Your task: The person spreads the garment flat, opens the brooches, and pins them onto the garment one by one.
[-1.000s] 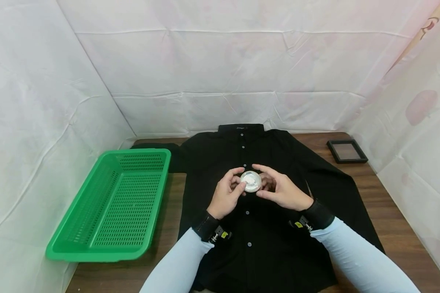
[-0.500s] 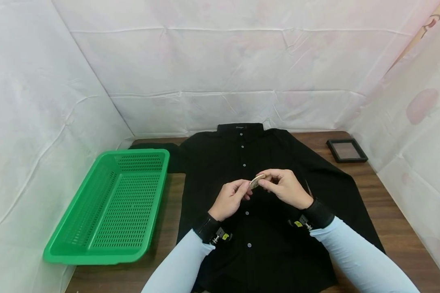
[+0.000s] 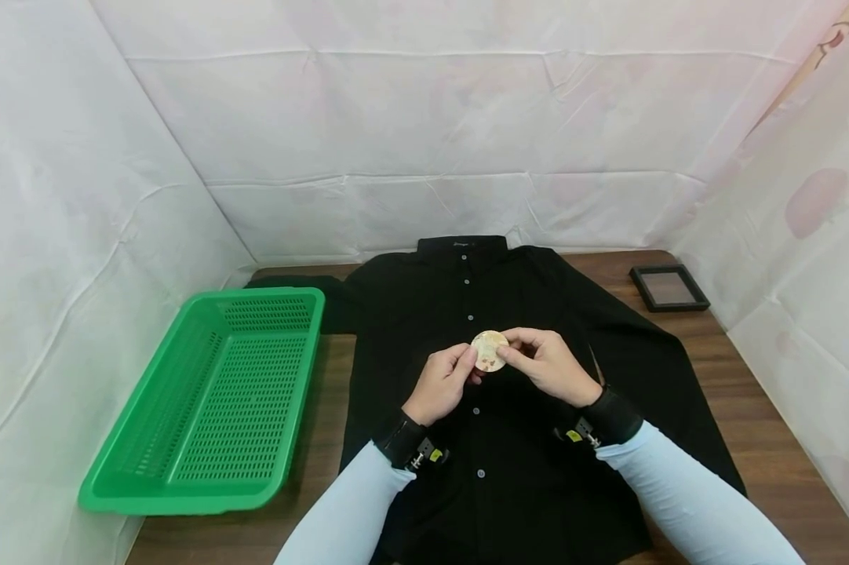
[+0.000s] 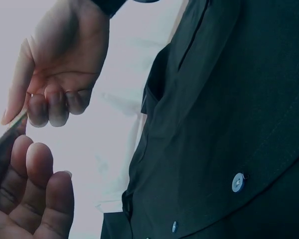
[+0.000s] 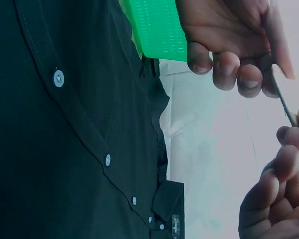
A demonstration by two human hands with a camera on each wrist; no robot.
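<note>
A thin round disc (image 3: 490,351) with a cream, blotchy face is held up between both hands in the head view, over a black button-up shirt (image 3: 417,290) spread out flat. My left hand (image 3: 442,383) pinches its left edge between thumb and fingers. On the opposite edge, my right hand (image 3: 550,365) pinches it, the thumb lying on the cream face. Both wrist views show the disc (image 5: 283,97) nearly edge-on, with the remaining fingers of each hand curled in beside it. Its other face is hidden now.
A green plastic basket (image 3: 202,502) stands on the left, partly over one shirt sleeve. Toward the back right lies a small black-rimmed square (image 3: 668,288) on the brown wooden table (image 3: 742,392). White cloth (image 3: 424,118) hangs along the back and both sides.
Earlier the disc showed a silvery face with a rim; it turned edge-on between the hands and now shows its cream face. The right fingers closed onto its edge.
</note>
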